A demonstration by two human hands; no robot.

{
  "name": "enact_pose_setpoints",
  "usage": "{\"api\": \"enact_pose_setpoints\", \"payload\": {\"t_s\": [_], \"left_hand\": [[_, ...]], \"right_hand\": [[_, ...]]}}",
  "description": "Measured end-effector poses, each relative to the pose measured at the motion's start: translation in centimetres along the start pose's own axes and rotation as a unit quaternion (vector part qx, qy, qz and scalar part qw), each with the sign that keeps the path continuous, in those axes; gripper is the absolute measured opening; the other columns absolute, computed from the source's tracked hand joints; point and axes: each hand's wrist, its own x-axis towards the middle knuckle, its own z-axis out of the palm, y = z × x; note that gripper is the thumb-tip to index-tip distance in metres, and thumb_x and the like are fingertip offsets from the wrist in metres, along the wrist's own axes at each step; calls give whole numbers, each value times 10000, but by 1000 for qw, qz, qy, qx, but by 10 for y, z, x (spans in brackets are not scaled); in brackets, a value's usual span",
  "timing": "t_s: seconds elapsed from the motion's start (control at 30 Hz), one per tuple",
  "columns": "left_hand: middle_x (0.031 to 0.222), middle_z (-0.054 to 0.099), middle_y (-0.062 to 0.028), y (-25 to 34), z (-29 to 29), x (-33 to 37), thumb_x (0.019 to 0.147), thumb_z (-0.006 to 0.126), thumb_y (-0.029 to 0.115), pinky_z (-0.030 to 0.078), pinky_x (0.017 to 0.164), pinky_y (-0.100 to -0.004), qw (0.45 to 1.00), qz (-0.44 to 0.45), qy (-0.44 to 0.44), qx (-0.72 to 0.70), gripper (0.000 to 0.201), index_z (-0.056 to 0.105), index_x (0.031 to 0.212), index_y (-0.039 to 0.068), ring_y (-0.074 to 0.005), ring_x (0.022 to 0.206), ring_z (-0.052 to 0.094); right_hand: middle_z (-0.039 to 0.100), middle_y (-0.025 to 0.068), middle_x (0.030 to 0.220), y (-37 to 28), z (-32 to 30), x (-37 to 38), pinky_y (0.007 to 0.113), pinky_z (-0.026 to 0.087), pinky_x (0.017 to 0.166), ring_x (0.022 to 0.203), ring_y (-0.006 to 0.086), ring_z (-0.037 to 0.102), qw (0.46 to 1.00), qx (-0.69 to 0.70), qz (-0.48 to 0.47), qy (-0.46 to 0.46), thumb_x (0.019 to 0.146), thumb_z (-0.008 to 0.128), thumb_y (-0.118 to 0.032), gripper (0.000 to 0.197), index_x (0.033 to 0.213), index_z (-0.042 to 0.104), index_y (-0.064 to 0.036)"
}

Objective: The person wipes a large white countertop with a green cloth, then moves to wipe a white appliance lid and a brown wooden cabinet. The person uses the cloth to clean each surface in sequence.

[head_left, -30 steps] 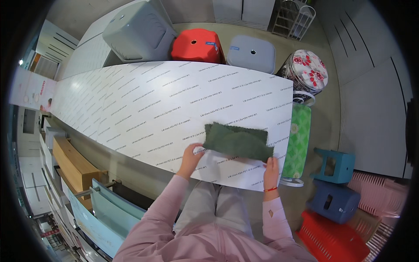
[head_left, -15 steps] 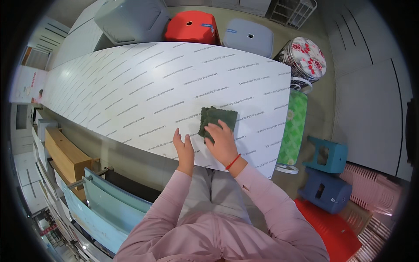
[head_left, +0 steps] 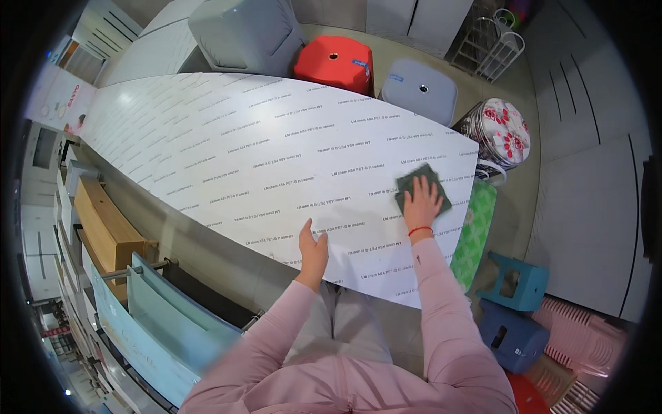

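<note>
A folded dark green cloth [head_left: 407, 182] lies on the white tabletop [head_left: 276, 155], close to its right edge. My right hand [head_left: 423, 205] rests flat on the cloth with its fingers spread, covering the cloth's middle. A red cord circles that wrist. Over the table's near edge, my left hand [head_left: 314, 254] is empty, its thumb and fingers apart, well to the left of the cloth. Rows of small printed text run across the tabletop.
Along the far side stand a grey chair-like piece [head_left: 245, 34], a red stool [head_left: 334, 62] and a grey stool [head_left: 420, 86]. A flowered round stool [head_left: 505, 131] and a green folding table [head_left: 476, 234] flank the right edge. Teal stool [head_left: 520, 283] and blue stool [head_left: 514, 334] sit lower right.
My right hand and the cloth have slid to the right across the tabletop, toward its right edge. My left hand has shifted slightly right. The whole view has also shifted.
</note>
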Motion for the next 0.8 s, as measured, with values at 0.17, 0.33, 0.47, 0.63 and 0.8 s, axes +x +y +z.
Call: {"api": "enact_pose_setpoints", "payload": {"t_s": [0.17, 0.33, 0.47, 0.63, 0.8], "left_hand": [[1411, 495, -283, -11, 2, -11, 898, 621, 129, 350, 1141, -462, 1000, 13, 7, 26, 591, 443, 1422, -80, -410, 1335, 460], [1425, 473, -290, -21, 2, -3, 894, 625, 126, 344, 1140, -484, 997, 48, 2, 52, 601, 430, 1427, -74, -436, 1335, 442], [1428, 468, -289, -20, -7, 24, 903, 615, 123, 322, 1154, -479, 990, 100, 21, 95, 594, 420, 1430, -69, -430, 1348, 426], [1479, 421, -289, -25, -36, 68, 916, 606, 128, 283, 1182, -487, 991, 70, 36, 113, 613, 383, 1449, -76, -431, 1402, 368], [1523, 382, -282, -33, -79, 126, 927, 601, 124, 258, 1200, -483, 984, 78, 75, 141, 623, 364, 1463, -86, -424, 1440, 327]], "right_hand": [[345, 43, 1615, -63, 4, -103, 617, 249, 1153, 1451, 340, 324, 999, 12, -18, -43, 948, 604, -370, 598, 1490, 486, -148], [355, 56, 1608, -90, -21, -210, 626, 251, 1148, 1425, 337, 370, 901, 80, -370, -212, 909, 640, -366, 615, 1474, 496, -172], [426, 61, 1564, -52, -4, -158, 631, 273, 1136, 1397, 333, 410, 840, 80, -476, -249, 898, 666, -321, 540, 1408, 559, -176], [475, 44, 1527, -43, -5, -78, 579, 259, 1172, 1397, 334, 401, 977, 71, -182, -87, 913, 663, -253, 499, 1383, 577, -109], [422, 37, 1576, -78, 17, -92, 573, 209, 1202, 1468, 337, 325, 999, 39, -4, -34, 932, 644, -267, 540, 1440, 539, -116]]}}
